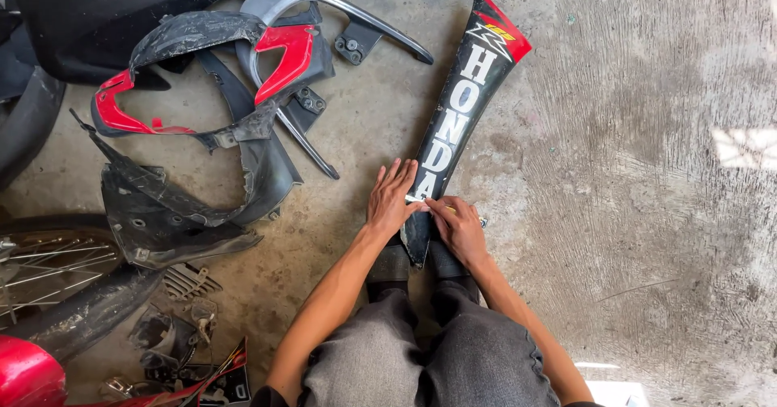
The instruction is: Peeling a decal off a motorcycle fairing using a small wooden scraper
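Currently your left hand (392,197) lies open and flat on the black fairing panel (457,108); your right hand (457,227) pinches its lower edge.

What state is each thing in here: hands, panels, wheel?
Left hand: open, flat on the near end of the panel.
Right hand: fingers pinched at the panel's edge; whether it holds something small, cannot tell.
Long black fairing panel: off the bike, lying flat on the concrete floor.
Red and black fairing pieces: detached, piled together.
Spoked wheel: partly in view, mudguard dirty.
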